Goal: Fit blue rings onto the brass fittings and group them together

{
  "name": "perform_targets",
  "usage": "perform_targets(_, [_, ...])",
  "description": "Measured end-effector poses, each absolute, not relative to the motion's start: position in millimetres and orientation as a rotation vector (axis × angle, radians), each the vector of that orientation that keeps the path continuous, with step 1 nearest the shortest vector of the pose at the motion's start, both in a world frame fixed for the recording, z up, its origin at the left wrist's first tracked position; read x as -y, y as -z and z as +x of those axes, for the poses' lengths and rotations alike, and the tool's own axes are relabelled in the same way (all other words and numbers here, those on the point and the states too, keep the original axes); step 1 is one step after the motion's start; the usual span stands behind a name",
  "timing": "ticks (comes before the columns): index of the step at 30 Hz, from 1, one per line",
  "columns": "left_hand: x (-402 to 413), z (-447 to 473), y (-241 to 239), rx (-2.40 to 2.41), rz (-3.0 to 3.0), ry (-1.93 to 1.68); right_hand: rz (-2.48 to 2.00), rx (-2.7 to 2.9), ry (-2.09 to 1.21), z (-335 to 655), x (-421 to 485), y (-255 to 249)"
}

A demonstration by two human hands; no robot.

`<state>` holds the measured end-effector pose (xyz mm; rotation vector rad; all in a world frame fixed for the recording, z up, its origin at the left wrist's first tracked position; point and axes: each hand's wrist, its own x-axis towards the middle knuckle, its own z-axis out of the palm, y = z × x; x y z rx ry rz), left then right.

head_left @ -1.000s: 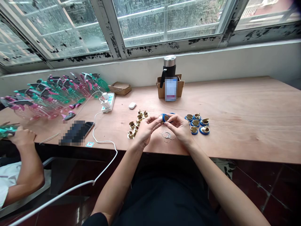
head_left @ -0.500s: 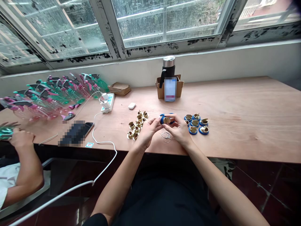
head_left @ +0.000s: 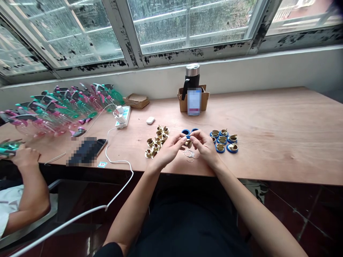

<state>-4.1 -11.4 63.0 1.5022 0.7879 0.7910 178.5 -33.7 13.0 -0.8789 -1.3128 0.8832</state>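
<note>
Big picture: long plywood workbench [head_left: 270,125] under paint-chipped, rain-streaked windows [head_left: 187,28]. Far left, a crowd of pink and green spray bottles [head_left: 59,110]. Behind them sits a power strip [head_left: 123,117] with white chargers, and a phone [head_left: 88,150] lies near the front edge (screen blurred out). At the back, centre, a black steel-topped flask [head_left: 192,75] stands in a cardboard box [head_left: 193,101]. A co-worker's hand [head_left: 24,156], at far left, is separate and holds a green bottle-like item [head_left: 9,147].

Main action is mid-bench, just above the front edge. Left hand [head_left: 167,148] and right hand [head_left: 205,147] are raised off the wood, fingertips nearly meeting and pinched closed around a blue ring fitting with a brass insert [head_left: 187,137]. The part is partly hidden by the fingers, so I can't tell which hand carries the load. Both grips read as tight, small pinches.

Left of the hands: a heap of loose brass pieces [head_left: 155,141]. Right: a cluster of blue-ringed brass fittings [head_left: 223,141]. Directly below the fingers, a small tangle of thin wire rings [head_left: 190,154] lies flat on the wood. The brass insert looks seated at the lower side of the blue ring, but the angle is poor.
</note>
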Motion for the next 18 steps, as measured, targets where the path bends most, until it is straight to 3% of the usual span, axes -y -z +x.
perform_targets(10, [11.2,-11.2,-75.2,-0.859,1.855,-0.782,-0.898,1.398,-0.836,177.6,35.8,-12.3])
perform_targets(18, [11.2,-8.2,-73.0,-0.845,1.735,-0.765,-0.937,1.439,-0.799,178.8,34.0,-7.5])
